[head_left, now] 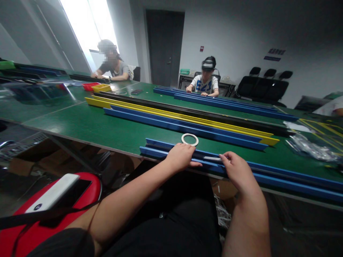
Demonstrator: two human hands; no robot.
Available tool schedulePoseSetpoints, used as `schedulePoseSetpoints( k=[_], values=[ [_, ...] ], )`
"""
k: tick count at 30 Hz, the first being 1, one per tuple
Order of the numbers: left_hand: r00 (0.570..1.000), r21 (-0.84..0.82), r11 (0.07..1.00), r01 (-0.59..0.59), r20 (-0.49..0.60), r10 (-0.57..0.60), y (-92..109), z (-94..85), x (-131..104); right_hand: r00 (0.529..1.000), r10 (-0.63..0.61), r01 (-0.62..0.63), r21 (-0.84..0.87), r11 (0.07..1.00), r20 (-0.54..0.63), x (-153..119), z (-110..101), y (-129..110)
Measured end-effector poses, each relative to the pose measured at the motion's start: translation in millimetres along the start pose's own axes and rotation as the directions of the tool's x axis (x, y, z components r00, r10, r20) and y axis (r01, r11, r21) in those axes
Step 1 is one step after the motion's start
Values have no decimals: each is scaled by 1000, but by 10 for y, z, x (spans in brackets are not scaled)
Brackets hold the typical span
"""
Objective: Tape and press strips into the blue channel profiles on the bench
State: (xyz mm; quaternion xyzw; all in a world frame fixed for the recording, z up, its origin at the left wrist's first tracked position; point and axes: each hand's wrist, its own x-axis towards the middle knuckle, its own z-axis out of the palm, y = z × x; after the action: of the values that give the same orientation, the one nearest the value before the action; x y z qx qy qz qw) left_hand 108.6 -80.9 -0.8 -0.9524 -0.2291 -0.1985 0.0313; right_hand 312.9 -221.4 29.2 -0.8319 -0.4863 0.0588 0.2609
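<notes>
A long blue channel (289, 175) lies along the near edge of the green table. My left hand (182, 157) is closed on its left part, fingers over the far wall and thumb on the near side. My right hand (233, 162) pinches the right end of a white strip (211, 158), which lies over the channel between my hands. Just beyond my left hand a white tape ring (190, 139) rests flat on the table. What lies under my left palm is hidden.
Further blue (184, 126), yellow (182, 116) and black channels lie beyond. Red (89, 86) and yellow trays stand at the back left, clear plastic bags (311, 148) at the right. Two people sit across the table. A red stool (91, 182) with a white device is at my left.
</notes>
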Motion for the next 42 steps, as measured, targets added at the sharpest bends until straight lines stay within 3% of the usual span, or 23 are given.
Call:
schedulePoseSetpoints(
  k=[8,14,17,20,28,35,42],
  values=[
    [998,8,1000,24,63,-25,-471,-197,-295,988,-149,149,-6,989,36,-25,223,-306],
    [990,42,997,60,128,-65,-1070,-379,-607,947,-319,317,57,947,31,-132,486,-720],
    [985,50,993,104,131,-110,-1343,-462,-741,933,-355,352,54,934,57,-202,552,-875],
    [974,53,986,158,156,-164,-1457,-521,-793,932,-353,350,41,936,87,-236,575,-952],
    [971,38,988,147,183,-152,-1238,-561,-665,948,-310,304,89,949,74,-174,577,-887],
    [986,-36,998,57,156,-50,-863,-403,-405,964,-265,261,101,960,29,-124,490,-757],
    [991,34,998,59,115,-63,-784,-325,-410,974,-228,227,70,971,1,-69,372,-611]
  ],
)
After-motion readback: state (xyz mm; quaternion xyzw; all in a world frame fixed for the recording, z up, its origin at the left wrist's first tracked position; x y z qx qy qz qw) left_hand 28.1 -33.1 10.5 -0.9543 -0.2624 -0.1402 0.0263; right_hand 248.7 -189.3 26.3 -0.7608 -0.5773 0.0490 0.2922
